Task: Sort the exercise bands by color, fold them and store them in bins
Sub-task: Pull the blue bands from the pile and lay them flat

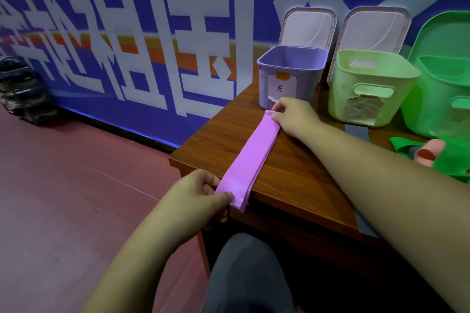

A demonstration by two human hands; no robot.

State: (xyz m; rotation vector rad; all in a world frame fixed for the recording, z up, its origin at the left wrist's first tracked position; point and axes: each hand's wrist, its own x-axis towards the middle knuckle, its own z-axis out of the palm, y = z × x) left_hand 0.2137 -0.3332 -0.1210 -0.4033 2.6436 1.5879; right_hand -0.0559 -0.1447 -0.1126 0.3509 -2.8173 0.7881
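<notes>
A purple exercise band [250, 157], folded into a long flat strip, lies stretched across the left part of the wooden table [216, 134]. My left hand [201, 193] pinches its near end at the table's front edge. My right hand [292, 114] pinches its far end, just in front of the purple bin [290, 76]. The purple bin stands open with a paper label on its front. A pale green bin [366, 89] and a bright green bin [442, 99] stand to its right. Green bands [407, 146] lie at the right.
Bin lids [307, 28] lean against the blue and white wall behind the bins. A pink rolled thing with a red end [429, 151] lies among the green bands. Red floor lies to the left of the table, with dark bags [23, 89] by the wall. My knee [244, 274] is under the table edge.
</notes>
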